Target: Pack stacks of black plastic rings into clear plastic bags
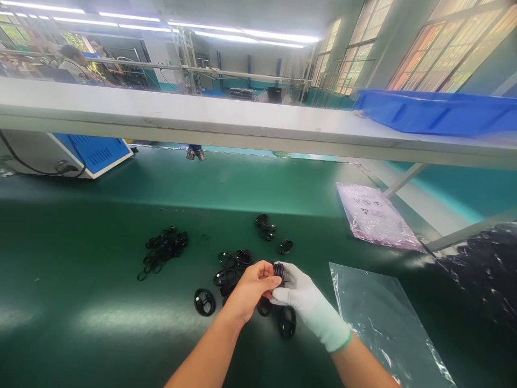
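My bare left hand and my right hand, in a white glove with a green cuff, meet over the green table. Between them they grip a small coiled black cable, fingers closed on it from both sides. Under and beside my left hand lies a group of coiled black cables. Single coils rest close by, one to the left and one below my right hand. Beyond my hands are a few more coils. A pile of thin black rings lies at the left.
A clear plastic bag lies flat at the right, with a pinkish printed bag behind it. Black bagged items sit at the right edge. A white shelf crosses above, bearing a blue tray. A blue-and-white machine stands back left.
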Available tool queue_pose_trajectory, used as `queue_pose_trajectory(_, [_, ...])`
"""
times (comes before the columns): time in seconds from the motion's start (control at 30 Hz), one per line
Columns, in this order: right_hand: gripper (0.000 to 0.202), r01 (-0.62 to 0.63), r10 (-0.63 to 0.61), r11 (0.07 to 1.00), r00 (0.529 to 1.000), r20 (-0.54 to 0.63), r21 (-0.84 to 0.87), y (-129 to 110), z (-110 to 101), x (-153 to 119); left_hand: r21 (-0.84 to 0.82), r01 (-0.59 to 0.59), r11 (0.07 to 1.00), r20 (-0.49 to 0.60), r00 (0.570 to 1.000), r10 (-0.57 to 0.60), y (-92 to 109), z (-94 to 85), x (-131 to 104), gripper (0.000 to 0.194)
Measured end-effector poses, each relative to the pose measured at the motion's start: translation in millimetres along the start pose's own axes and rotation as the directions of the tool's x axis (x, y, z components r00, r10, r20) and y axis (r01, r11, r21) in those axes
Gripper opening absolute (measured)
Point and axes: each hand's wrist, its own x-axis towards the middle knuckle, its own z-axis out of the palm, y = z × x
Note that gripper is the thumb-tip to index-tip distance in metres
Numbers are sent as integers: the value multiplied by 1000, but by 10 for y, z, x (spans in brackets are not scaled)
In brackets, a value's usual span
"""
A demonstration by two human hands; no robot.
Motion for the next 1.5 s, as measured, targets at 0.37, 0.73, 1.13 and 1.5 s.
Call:
queue_pose_trajectory(0.37, [58, -109, 98, 989, 989, 110, 103, -49, -2, -119, 125, 33, 992, 61, 997, -41, -21, -31, 14, 23])
queue_pose_trajectory(0.73, [55, -140, 136, 989, 988, 75, 45, -38, -6, -96, 61, 39, 997, 165, 985, -49, -40, -75, 54, 21])
queue_pose_trajectory(1.13, [44, -202, 161, 963, 962, 221, 176, 68, -102, -115, 541, -130, 831, -94, 972, 213, -55, -49, -8, 14])
queue_pose_trajectory(1.5, [50, -153, 125, 977, 975, 181, 148, 104, -21, -149, 832, -354, 428, 50, 814, 578, -240, -37, 87, 40])
